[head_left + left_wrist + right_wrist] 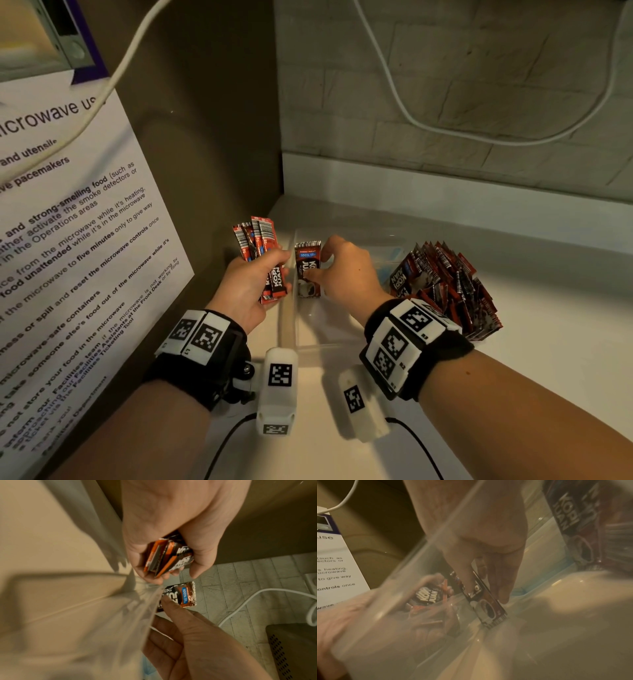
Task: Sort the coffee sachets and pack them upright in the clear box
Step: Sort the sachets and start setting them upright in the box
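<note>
My left hand [274, 270] grips a bundle of red and black coffee sachets [262, 240] just left of the clear box [322, 345]. My right hand [322, 263] reaches into the box and pinches a single dark sachet [308, 260], which stands upright against the box's left wall. In the right wrist view that single sachet [489, 609] has its lower edge on the box floor, with my fingers [465, 577] on its face. The left wrist view shows the bundle [171, 557] in my fist and the single sachet [185, 596] below it. A large stack of sachets [448, 291] sits at the right; I cannot tell whether it is inside the box.
A microwave notice [68, 222] covers the brown side wall on the left. Two white tagged devices [277, 387] [359, 404] with black cords lie on the white counter in front of the box. A white cable [411, 113] hangs on the brick back wall.
</note>
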